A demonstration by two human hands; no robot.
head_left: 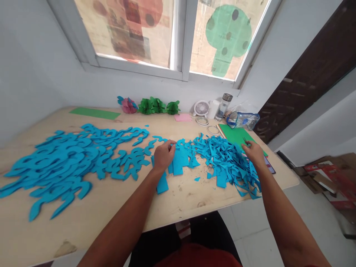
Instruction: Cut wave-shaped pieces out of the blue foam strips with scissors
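Observation:
My left hand [164, 155] is closed in a pinch over the middle of the table, on what looks like a piece of blue paper mostly hidden by the fingers. Beneath and beside it lie rectangular blue paper strips [180, 161]. Small dark scissors [246, 142] stick up from my right hand [254, 152], whose fingers are wrapped round the handles. That hand is above the right edge of a heap of blue paper scraps [222, 150]. To the left spreads a large pile of curved blue paper cut-outs [63, 152].
Along the wall stand green paper flowers [155, 105], a pink one [129, 105], a small white fan [201, 108], a glass bottle [223, 107] and a clear pouch [243, 120]. Green sheets [233, 134] and a phone [269, 165] lie at the right. Cardboard boxes [330, 181] sit on the floor.

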